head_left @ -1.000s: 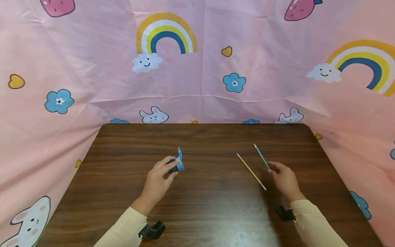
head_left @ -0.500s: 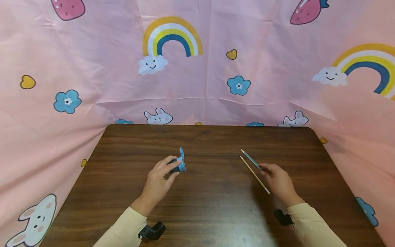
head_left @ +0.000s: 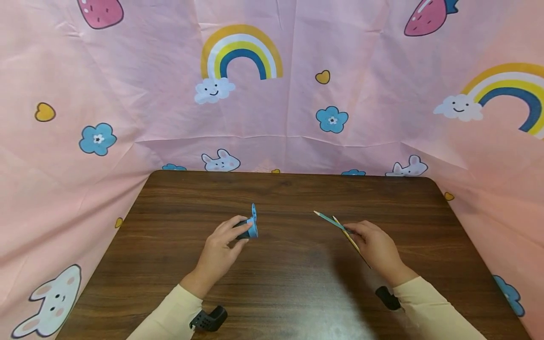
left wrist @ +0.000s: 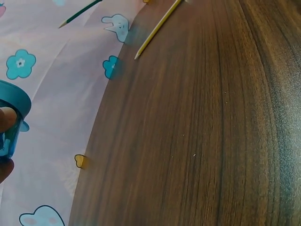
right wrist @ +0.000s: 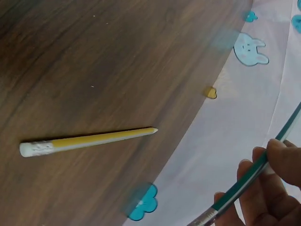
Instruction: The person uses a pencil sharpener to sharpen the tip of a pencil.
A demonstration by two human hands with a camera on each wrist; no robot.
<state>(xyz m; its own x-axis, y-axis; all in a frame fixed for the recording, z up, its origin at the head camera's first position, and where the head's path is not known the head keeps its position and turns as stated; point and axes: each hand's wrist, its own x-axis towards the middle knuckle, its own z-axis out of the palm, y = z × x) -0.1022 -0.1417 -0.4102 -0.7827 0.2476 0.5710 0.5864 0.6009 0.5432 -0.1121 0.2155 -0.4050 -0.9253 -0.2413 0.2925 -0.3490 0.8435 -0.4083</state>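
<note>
My left hand (head_left: 218, 248) holds a small dark container with a blue rim (head_left: 252, 227) and a flip lid standing up, its mouth facing right. Part of its teal rim (left wrist: 19, 96) shows at the left wrist view's edge. Above the table, my right hand (head_left: 378, 248) pinches a blue-green pencil (head_left: 329, 220), its sharpened tip pointing left toward the container. In the right wrist view, thumb and fingers grip the green pencil (right wrist: 247, 178) along its shaft, the metal ferrule towards the bottom edge. A yellow pencil (right wrist: 103, 138) with a white eraser lies on the table below it.
The dark wood-grain table (head_left: 272, 293) has a back edge against a pink cloth backdrop (head_left: 170, 71) printed with rainbows, flowers and rabbits. The cloth also hangs along both sides. A black wrist device (head_left: 210, 318) sits by the left sleeve, another (head_left: 387, 297) by the right.
My right hand has moved left with the green pencil, which has swung to point further left and now crosses over the yellow one in the head view. The left hand keeps its hold.
</note>
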